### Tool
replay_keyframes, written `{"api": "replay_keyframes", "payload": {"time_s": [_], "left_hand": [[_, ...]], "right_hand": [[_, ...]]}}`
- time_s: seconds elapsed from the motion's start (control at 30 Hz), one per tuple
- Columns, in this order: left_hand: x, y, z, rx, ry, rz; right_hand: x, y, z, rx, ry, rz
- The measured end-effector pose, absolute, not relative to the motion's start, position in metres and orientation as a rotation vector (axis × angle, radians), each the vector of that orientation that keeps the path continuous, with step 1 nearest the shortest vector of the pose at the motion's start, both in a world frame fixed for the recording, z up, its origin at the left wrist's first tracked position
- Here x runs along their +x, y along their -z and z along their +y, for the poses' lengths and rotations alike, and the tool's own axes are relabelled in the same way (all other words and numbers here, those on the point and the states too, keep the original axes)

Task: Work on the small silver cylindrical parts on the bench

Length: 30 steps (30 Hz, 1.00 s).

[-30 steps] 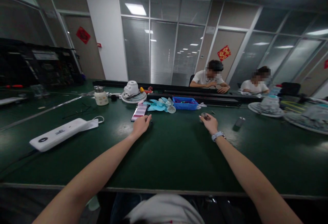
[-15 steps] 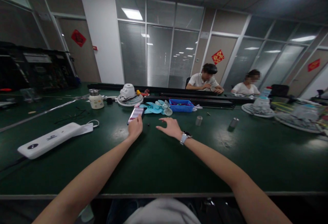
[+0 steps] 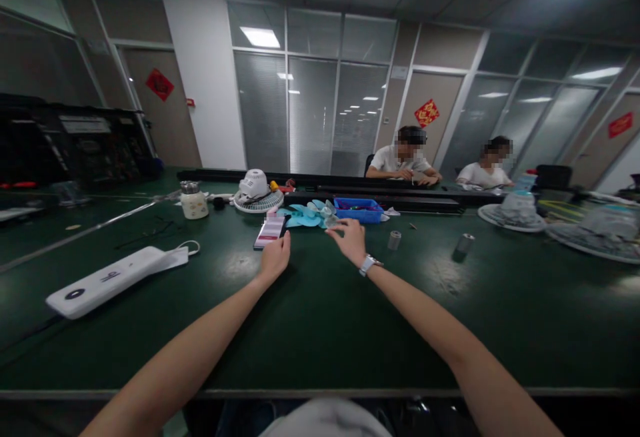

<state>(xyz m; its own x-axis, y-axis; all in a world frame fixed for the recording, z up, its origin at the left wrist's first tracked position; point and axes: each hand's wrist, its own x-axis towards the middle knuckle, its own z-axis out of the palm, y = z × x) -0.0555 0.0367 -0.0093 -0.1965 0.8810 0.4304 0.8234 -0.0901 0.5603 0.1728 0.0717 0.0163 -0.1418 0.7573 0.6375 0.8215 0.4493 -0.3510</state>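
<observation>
My left hand (image 3: 276,258) is closed at the near right corner of a smartphone (image 3: 271,231) with a lit screen, its thumb along the edge and the other fingers mostly hidden. To the right, my right hand (image 3: 350,240) is raised over the table, thumb and forefinger brought together in a pinch. Whatever is between those fingertips is too small to make out. Just beyond it lie light-blue fan blades (image 3: 306,214), with a translucent blade part (image 3: 329,213) at their right end.
A blue bin (image 3: 358,210) with small parts stands behind my right hand. Two metal cylinders (image 3: 395,240) (image 3: 464,244) stand to the right. A white fan head (image 3: 256,190), patterned jar (image 3: 193,201) and long white device (image 3: 115,280) are leftward. Two people (image 3: 404,157) sit across the green table (image 3: 320,337).
My right hand has lifted away to the right, its fingers closing into a pinch. The small dark piece between my hands no longer shows. My left thumb has slid to the phone's edge.
</observation>
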Motion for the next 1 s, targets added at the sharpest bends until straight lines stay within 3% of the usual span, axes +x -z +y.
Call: {"api": "replay_keyframes", "payload": {"time_s": [0.17, 0.3, 0.5, 1.0], "left_hand": [[-0.055, 0.012, 0.038, 1.99, -1.137, 2.02], [-0.055, 0.012, 0.036, 2.026, -1.154, 1.984], [-0.055, 0.01, 0.034, 2.051, -1.161, 1.94], [-0.052, 0.009, 0.033, 2.045, -1.146, 1.962]], "right_hand": [[0.31, -0.027, 0.068, -1.412, 0.609, -1.437], [0.361, -0.006, 0.07, -1.502, 0.616, -1.381], [0.353, 0.009, 0.081, -1.632, 0.198, -1.471], [0.334, -0.005, 0.077, -1.73, 0.221, -1.468]]}}
